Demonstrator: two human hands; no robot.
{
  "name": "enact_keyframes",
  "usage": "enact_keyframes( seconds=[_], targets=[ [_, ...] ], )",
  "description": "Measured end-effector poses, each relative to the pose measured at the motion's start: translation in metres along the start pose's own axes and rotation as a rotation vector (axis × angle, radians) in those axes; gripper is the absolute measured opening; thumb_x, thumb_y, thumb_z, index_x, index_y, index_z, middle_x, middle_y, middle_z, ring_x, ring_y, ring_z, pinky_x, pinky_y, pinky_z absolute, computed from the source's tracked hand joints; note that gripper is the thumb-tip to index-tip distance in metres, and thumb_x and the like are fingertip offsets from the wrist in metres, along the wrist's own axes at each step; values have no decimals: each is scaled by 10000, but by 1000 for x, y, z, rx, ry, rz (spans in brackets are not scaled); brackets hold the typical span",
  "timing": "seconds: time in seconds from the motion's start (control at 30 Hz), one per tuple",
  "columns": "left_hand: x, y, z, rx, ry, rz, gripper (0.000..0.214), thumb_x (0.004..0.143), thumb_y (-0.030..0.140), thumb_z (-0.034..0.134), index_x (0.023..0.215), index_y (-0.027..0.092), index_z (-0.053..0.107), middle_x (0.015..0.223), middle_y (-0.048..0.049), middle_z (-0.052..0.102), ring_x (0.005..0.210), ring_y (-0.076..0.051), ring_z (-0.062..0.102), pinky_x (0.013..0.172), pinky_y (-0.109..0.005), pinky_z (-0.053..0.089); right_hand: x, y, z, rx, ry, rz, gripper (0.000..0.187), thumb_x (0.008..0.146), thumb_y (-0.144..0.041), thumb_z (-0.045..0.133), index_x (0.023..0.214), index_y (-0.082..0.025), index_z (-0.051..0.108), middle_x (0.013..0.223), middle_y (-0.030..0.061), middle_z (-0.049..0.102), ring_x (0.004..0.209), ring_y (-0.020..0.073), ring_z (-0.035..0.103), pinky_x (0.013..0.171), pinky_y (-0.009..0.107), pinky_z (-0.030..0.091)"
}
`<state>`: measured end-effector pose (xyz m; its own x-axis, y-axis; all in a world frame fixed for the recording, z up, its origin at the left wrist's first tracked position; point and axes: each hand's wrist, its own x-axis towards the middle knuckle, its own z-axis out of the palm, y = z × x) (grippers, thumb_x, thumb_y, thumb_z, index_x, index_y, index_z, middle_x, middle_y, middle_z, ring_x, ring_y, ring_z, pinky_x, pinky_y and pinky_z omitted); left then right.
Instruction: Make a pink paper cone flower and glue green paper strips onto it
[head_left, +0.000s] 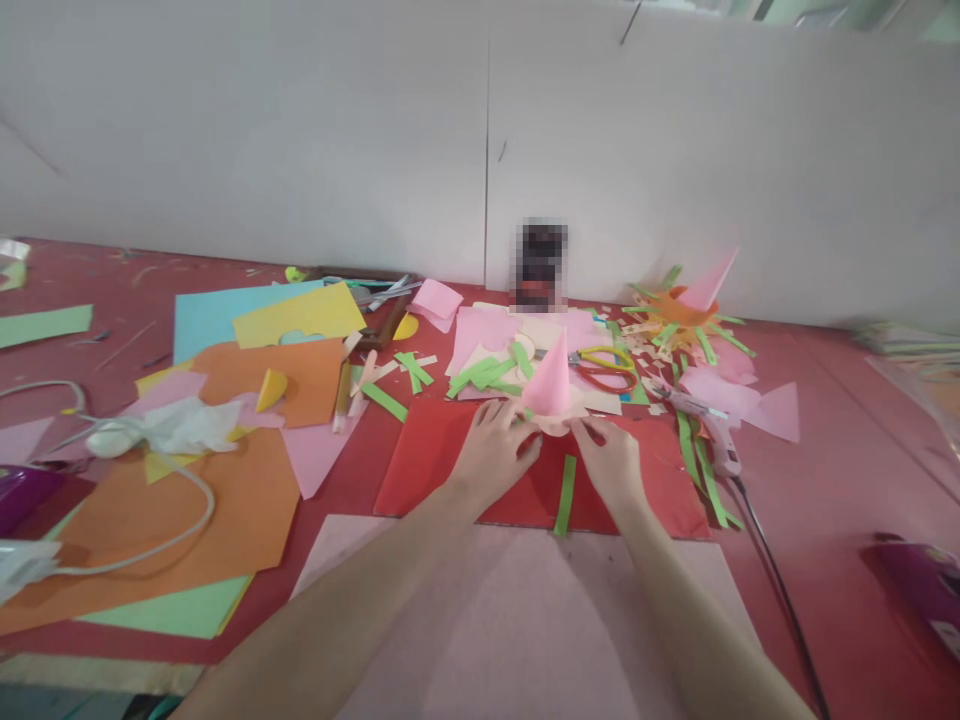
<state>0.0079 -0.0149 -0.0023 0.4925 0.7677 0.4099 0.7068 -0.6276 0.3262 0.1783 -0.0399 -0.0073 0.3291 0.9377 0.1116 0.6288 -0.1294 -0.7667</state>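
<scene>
A pink paper cone (551, 375) stands upright on a pale round paper base with a wavy rim (555, 426), above a red sheet (427, 450). My left hand (495, 445) grips the left edge of that base with curled fingers. At the right edge, my right hand (611, 455) pinches the rim between thumb and fingertips. A green paper strip (566, 495) lies on the red sheet between my wrists. Just behind the cone are more green strips (484, 373) and scissors with yellow and red handles (607, 368).
A glue gun (709, 425) with a black cord lies at right, near a finished-looking orange and green paper piece with a pink cone (694, 300). Coloured sheets (247, 490) and a white cable (202, 500) spread over the left side. A white wall (300, 130) closes the back.
</scene>
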Motion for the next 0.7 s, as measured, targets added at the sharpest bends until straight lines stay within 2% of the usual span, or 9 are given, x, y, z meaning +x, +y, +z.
enact_keyframes(
  seconds=[0.17,0.27,0.33,0.4,0.47,0.6,0.7],
  targets=[
    [3,-10,-3,24,111,-76,137,839,191,497,838,199,634,901,-39,582,916,-189,533,858,-357,409,-2,-4,0,37,-86,-36,317,773,-428,472,759,-206,699,783,37,687,750,188,598,711,269,420],
    [8,-27,-10,103,149,-231,128,840,198,505,858,212,631,851,-34,599,860,-203,548,825,-369,420,-3,-7,-1,63,-146,-38,313,779,-417,463,754,-208,696,766,34,692,734,190,606,703,271,425],
    [10,-43,-15,173,192,-351,134,830,190,515,909,197,623,913,-57,612,895,-230,553,841,-388,421,-3,-8,-2,72,-146,-29,304,774,-409,468,773,-208,696,804,34,699,744,188,609,694,262,424],
    [11,-57,-17,206,209,-435,193,824,193,524,1001,182,602,1012,-80,615,981,-256,547,875,-399,418,-1,-6,-6,62,-92,-5,310,767,-418,471,788,-207,697,838,35,700,758,187,605,686,254,417],
    [12,-66,-18,202,172,-493,276,824,204,527,1096,178,568,1095,-97,604,1055,-275,530,894,-414,420,3,-3,-12,29,1,38,335,764,-435,464,785,-195,697,795,40,694,737,188,593,671,253,403],
    [12,-69,-13,185,53,-419,385,844,240,508,1228,207,500,1266,-92,531,1172,-266,478,1008,-445,345,16,10,-35,-87,208,147,340,755,-412,454,773,-169,692,683,51,656,662,189,552,656,275,372],
    [13,-65,-10,178,-23,-367,340,861,270,486,1194,231,546,1325,-76,489,1234,-254,432,1055,-452,295,25,25,-54,-169,354,192,313,751,-356,435,756,-171,687,719,70,649,694,200,542,687,296,370]
  ],
)
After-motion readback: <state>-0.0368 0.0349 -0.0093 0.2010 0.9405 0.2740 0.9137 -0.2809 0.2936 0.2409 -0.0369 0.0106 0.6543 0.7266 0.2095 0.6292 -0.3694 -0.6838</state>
